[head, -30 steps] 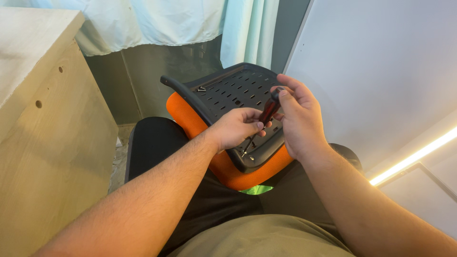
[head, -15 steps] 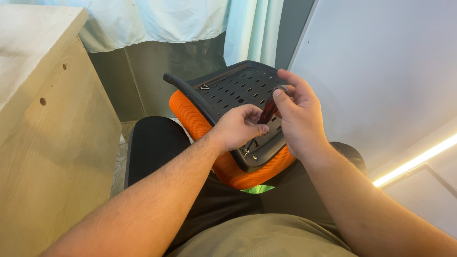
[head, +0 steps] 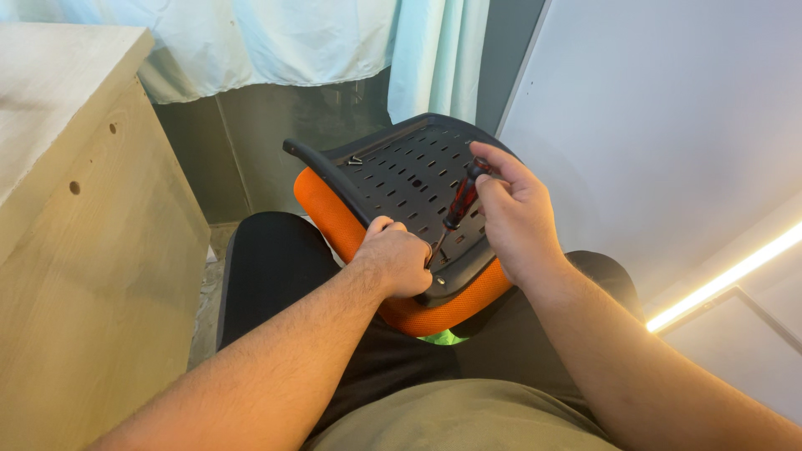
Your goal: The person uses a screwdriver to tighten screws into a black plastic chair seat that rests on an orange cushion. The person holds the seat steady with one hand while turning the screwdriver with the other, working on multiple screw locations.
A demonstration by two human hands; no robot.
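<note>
An upturned chair seat point(head: 401, 171) rests on my lap: black perforated plastic underside over an orange cushion point(head: 330, 219). My right hand point(head: 514, 217) grips a screwdriver point(head: 461, 200) with a dark red and black handle, its tip pointing down at the near edge of the black panel. My left hand point(head: 397, 260) is curled at that same edge, fingers pinched beside the screwdriver tip; what they pinch is hidden. Two small screws point(head: 354, 160) lie loose on the panel's far left.
A light wooden cabinet point(head: 79, 242) with drilled holes stands close on the left. Pale curtains point(head: 276, 42) hang behind. A white panel point(head: 668, 125) leans at the right, with a lit strip point(head: 727, 276) low on it.
My left hand has slid down toward the near edge of the panel. The screwdriver has tilted more upright, with my right hand raised on its handle.
</note>
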